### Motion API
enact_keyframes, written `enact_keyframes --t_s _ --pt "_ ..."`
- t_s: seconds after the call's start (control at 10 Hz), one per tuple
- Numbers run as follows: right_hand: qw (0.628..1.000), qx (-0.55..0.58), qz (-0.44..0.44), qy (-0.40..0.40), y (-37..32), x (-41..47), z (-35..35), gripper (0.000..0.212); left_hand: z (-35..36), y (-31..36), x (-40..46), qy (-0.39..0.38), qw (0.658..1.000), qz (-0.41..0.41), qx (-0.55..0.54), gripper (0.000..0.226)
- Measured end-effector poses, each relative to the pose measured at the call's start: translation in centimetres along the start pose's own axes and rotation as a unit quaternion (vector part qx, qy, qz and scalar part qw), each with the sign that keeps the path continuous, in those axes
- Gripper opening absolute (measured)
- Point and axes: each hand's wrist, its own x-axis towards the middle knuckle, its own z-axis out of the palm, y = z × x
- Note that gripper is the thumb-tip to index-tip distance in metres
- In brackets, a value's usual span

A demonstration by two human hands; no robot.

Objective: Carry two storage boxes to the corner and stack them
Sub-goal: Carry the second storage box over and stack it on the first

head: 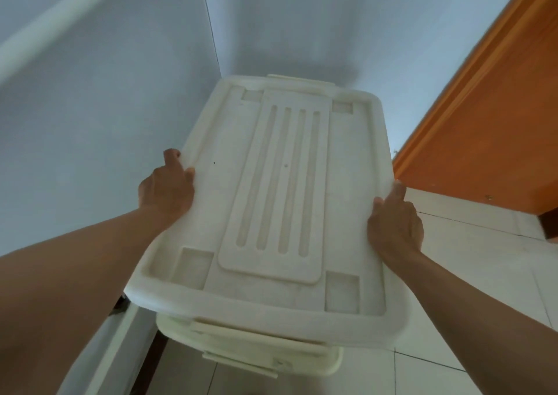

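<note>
Two white boxes showing: upper box [271,189] sitting over lower box [247,349] in the wall corner. Left hand [166,192] and right hand [395,225] are each gripping one long lid edge of the upper box, fingers curled around the rim.

We see only the thumb and knuckles of the left hand [167,190] on the long edge of the upper box [271,201]; its fingers curl under the lid rim and are hidden. The same holds for the right hand [394,224] on the opposite edge. Below both grips, the upper box's walls are covered by its own lid. The lower box [241,346] shows just a strip of rim and latch nearest us, beneath the held box; we cannot tell whether the two touch. Both forearms are cut off by the picture's edges. Beyond the right hand, a dark object [548,225] is clipped by the right edge, too little to identify.
</note>
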Motion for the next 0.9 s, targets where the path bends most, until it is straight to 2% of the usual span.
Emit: enact_keyframes --t_s 0.3,0.9 --pt "1.0 -0.019 0.009 -0.004 -1.2 -0.7 0.6 0.047 0.0 -1.0 1.5 0.002 0.999 0.031 0.025 0.04" --pt "1.0 -0.018 0.008 0.007 -1.6 -1.6 1.9 0.05 0.6 -2.2 2.5 0.003 0.999 0.031 0.031 0.039"
